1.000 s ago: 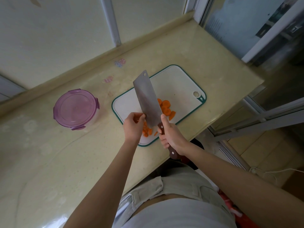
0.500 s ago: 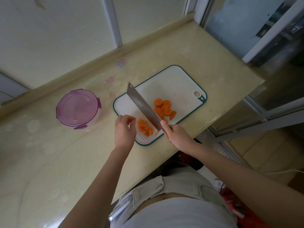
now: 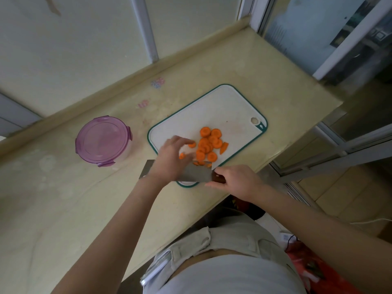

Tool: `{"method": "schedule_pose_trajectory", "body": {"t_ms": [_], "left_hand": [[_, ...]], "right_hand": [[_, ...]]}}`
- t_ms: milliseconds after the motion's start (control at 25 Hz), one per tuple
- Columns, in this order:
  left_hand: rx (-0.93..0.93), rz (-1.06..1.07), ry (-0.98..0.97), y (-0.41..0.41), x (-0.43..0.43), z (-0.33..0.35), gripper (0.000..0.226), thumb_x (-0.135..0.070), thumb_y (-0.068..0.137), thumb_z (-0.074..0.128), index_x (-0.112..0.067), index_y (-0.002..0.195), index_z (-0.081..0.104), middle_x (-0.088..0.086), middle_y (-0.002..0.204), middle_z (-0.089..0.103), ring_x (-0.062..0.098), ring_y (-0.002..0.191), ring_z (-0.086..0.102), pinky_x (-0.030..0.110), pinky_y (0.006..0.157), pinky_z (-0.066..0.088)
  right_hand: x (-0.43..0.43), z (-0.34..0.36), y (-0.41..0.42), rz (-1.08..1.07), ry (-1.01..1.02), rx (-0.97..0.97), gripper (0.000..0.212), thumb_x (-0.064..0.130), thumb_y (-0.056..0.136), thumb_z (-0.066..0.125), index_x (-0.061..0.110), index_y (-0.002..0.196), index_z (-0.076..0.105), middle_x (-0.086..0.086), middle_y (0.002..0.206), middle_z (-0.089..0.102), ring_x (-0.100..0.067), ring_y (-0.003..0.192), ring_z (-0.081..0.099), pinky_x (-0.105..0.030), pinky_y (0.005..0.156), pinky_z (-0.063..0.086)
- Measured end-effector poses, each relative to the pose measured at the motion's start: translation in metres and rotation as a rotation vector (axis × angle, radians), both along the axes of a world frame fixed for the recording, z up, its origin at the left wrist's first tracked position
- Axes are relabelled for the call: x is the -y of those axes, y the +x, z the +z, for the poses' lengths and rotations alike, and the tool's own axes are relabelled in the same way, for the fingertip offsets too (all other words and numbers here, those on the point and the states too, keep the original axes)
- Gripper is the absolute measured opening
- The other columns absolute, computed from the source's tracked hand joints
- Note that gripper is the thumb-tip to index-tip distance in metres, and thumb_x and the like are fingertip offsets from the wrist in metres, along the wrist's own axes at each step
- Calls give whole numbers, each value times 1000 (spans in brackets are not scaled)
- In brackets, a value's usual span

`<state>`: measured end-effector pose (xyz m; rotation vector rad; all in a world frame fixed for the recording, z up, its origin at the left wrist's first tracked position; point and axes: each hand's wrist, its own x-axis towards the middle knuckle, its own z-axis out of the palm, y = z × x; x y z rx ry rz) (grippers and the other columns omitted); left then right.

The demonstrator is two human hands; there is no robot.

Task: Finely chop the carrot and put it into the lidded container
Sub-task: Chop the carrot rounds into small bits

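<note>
Orange carrot slices (image 3: 209,145) lie in a pile on the white, green-rimmed cutting board (image 3: 214,109). My right hand (image 3: 235,181) grips the dark handle of a cleaver (image 3: 197,174). Its blade lies low across the board's near corner and points left. My left hand (image 3: 171,158) reaches over the blade, its blurred fingers at the left side of the pile, touching a slice. Left of the board stands the round container with its purple clip lid (image 3: 102,141) on.
The beige counter (image 3: 63,209) ends in a front edge just below the board and a right edge past it. A low ledge and wall (image 3: 74,49) run along the back. A window frame (image 3: 331,145) stands to the right.
The cleaver has come down from mid-board to the near corner, blade turned leftward. My left hand has moved from beside the board over the blade to the slices.
</note>
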<state>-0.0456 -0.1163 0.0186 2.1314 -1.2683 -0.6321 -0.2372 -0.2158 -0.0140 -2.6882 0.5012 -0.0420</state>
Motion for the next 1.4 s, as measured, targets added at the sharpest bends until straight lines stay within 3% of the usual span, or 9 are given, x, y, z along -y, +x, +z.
{"method": "schedule_pose_trajectory", "body": {"t_ms": [160, 320, 440, 560, 720, 880, 1160, 1280, 1400], "left_hand": [[-28, -253, 317, -11, 15, -13, 47, -35, 85, 64, -23, 129, 53, 3, 127, 55, 23, 117, 48, 37, 101, 35], [-92, -240, 366, -15, 20, -14, 31, -30, 87, 63, -17, 115, 62, 1, 114, 63, 16, 106, 55, 19, 87, 35], [-136, -192, 328, -12, 21, -13, 22, -20, 90, 59, -12, 109, 67, 4, 106, 66, 13, 95, 55, 12, 78, 31], [-162, -142, 338, -5, 19, -18, 20, -15, 93, 53, -7, 104, 68, 10, 99, 68, 16, 86, 57, 19, 79, 36], [-235, -140, 374, 5, 15, -18, 22, -21, 96, 47, -10, 88, 64, 5, 85, 63, 18, 84, 53, 26, 79, 39], [-181, -261, 419, 10, 14, -19, 23, -25, 88, 62, -12, 106, 67, 3, 96, 63, 14, 89, 54, 26, 86, 41], [-146, -89, 312, 8, 18, -29, 11, -13, 87, 62, -8, 92, 70, 1, 82, 62, 13, 75, 54, 22, 75, 37], [-240, 107, 112, 12, 18, -27, 10, -4, 86, 60, -6, 87, 70, 2, 70, 63, 5, 56, 57, 24, 68, 48], [-205, 236, -106, 13, 19, -12, 13, -3, 88, 57, -7, 89, 69, -3, 75, 64, 0, 57, 58, 18, 61, 49]], "right_hand": [[-2, 0, 4, 82, -168, 154, 51, 66, 81, 42, 19, 63, 53, 6, 48, 50, -14, 39, 49, -23, 37, 33], [-2, 3, 6, 127, -267, 212, 46, 57, 70, 73, 13, 66, 64, 5, 44, 50, -12, 35, 47, -19, 34, 30], [-4, 5, 6, 128, -263, 228, 45, 55, 64, 79, 13, 63, 61, 4, 43, 49, -13, 34, 46, -17, 34, 29], [-4, 5, 5, 123, -251, 250, 45, 55, 68, 75, 13, 62, 60, 4, 43, 48, -13, 34, 45, -17, 35, 27], [-2, 3, 1, 99, -225, 244, 52, 63, 80, 46, 16, 58, 53, 6, 44, 45, -9, 36, 37, -19, 35, 26], [-1, 2, 1, 98, -229, 188, 55, 65, 81, 42, 17, 58, 53, 7, 44, 46, -10, 36, 41, -18, 37, 26], [-1, 2, -4, 82, -226, 75, 61, 69, 82, 35, 18, 65, 64, 7, 49, 54, -10, 40, 50, -17, 41, 25], [-2, 4, -9, 57, -157, 76, 57, 67, 83, 39, 17, 63, 59, 6, 50, 54, -11, 41, 48, -19, 44, 25], [-3, 10, -10, -88, 69, -16, 48, 64, 86, 47, 19, 68, 50, -3, 63, 61, -19, 59, 56, -25, 57, 34]]}}
